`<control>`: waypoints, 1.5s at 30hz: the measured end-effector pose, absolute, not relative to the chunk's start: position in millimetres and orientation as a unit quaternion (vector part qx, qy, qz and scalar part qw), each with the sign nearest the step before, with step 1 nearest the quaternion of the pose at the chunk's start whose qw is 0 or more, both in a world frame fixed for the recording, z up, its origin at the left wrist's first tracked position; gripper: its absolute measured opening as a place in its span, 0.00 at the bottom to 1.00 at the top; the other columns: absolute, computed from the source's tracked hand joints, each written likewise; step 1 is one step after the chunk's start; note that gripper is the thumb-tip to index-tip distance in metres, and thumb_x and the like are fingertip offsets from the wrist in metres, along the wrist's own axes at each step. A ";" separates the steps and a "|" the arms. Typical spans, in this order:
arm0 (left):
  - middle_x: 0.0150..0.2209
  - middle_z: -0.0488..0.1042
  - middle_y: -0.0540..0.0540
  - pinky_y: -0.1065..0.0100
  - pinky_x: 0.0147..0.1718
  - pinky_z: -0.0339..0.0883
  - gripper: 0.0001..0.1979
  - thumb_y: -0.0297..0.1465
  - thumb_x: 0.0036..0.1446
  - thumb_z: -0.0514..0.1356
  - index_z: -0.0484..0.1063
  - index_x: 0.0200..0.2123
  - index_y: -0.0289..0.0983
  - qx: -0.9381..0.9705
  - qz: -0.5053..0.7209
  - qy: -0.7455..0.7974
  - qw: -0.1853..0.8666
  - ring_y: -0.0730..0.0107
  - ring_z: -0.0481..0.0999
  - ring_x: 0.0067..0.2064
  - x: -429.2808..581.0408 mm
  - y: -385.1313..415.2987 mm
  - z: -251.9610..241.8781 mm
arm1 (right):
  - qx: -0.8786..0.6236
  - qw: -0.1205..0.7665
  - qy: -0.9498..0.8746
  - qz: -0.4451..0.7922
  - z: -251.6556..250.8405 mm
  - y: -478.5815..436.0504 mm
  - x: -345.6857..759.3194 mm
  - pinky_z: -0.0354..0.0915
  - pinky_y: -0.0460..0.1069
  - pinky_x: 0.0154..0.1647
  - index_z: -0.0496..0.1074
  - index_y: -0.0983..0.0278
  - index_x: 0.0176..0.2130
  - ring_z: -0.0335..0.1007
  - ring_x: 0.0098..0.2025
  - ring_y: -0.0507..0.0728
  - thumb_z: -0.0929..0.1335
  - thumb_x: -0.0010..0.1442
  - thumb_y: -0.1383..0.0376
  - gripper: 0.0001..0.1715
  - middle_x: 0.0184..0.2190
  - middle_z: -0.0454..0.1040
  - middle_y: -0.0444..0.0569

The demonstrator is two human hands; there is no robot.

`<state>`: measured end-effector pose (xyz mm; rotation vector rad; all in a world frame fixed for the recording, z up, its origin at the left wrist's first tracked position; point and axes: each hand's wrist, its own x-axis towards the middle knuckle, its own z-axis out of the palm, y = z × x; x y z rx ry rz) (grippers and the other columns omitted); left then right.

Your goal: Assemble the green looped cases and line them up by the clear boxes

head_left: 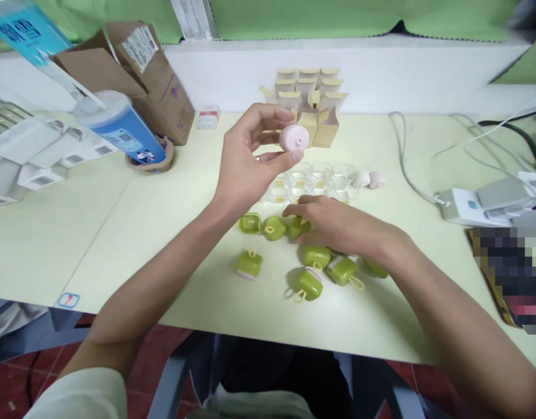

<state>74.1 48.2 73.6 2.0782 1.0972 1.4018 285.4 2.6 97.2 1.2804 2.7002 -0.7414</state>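
Observation:
My left hand (245, 163) is raised above the table and pinches a small round pink piece (294, 138) between thumb and fingers. My right hand (333, 224) lies low on the table, fingers curled over one of several green cases (299, 227) with yellow loops. Other green cases (249, 263) lie scattered around it. Behind the hands sits a group of clear plastic shells (313, 180), and two more pale pink pieces (369, 179) rest to their right.
Small yellow cartons (311, 96) are stacked at the back wall. A blue cup (119, 128) and brown cardboard boxes (141, 70) stand at the back left, with white boxes (27, 151) beside them. White cables (407, 157) and a white device (481, 203) lie on the right.

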 end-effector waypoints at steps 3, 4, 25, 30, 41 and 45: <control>0.62 0.78 0.40 0.57 0.48 0.85 0.24 0.39 0.69 0.69 0.67 0.63 0.48 0.747 0.484 0.408 0.204 0.55 0.82 0.62 77.1 41.1 77.0 | 0.444 -0.073 0.850 -0.274 108.0 11.1 304.7 0.77 0.59 0.45 0.86 0.59 0.46 0.85 0.44 0.67 0.76 0.69 0.58 0.10 0.42 0.87 0.54; 0.61 0.78 0.40 0.57 0.48 0.85 0.26 0.37 0.68 0.70 0.66 0.65 0.49 0.747 0.486 0.404 0.206 0.55 0.83 0.61 78.9 39.2 77.6 | 0.470 -0.134 0.825 -0.284 113.1 13.8 312.2 0.78 0.59 0.42 0.85 0.59 0.40 0.85 0.39 0.65 0.75 0.71 0.55 0.12 0.37 0.87 0.53; 0.63 0.73 0.39 0.64 0.43 0.81 0.29 0.28 0.64 0.65 0.66 0.67 0.49 0.740 0.483 0.407 0.228 0.58 0.80 0.58 88.3 37.7 65.0 | 0.718 0.060 0.689 -0.075 89.3 92.9 445.6 0.66 0.57 0.48 0.83 0.63 0.59 0.77 0.48 0.64 0.74 0.66 0.70 0.22 0.53 0.85 0.59; 0.62 0.73 0.40 0.66 0.41 0.79 0.30 0.27 0.63 0.65 0.66 0.67 0.48 0.741 0.482 0.407 0.229 0.61 0.81 0.56 90.1 36.4 63.6 | 0.704 0.107 0.692 -0.117 75.7 100.0 446.5 0.64 0.55 0.48 0.81 0.62 0.62 0.74 0.51 0.64 0.71 0.70 0.65 0.23 0.57 0.83 0.57; 0.63 0.73 0.40 0.65 0.41 0.79 0.30 0.26 0.62 0.66 0.67 0.66 0.47 0.740 0.473 0.411 0.243 0.62 0.82 0.54 91.5 36.7 62.3 | 0.682 0.074 0.710 -0.159 84.6 85.9 440.9 0.65 0.55 0.49 0.81 0.67 0.63 0.72 0.43 0.59 0.70 0.73 0.64 0.23 0.53 0.83 0.61; 0.62 0.73 0.40 0.66 0.41 0.79 0.30 0.26 0.62 0.65 0.67 0.66 0.47 0.747 0.463 0.413 0.240 0.63 0.82 0.53 91.2 36.6 61.2 | 0.676 0.073 0.714 -0.167 80.5 89.2 441.0 0.65 0.56 0.48 0.81 0.65 0.62 0.71 0.44 0.60 0.72 0.72 0.61 0.23 0.52 0.83 0.60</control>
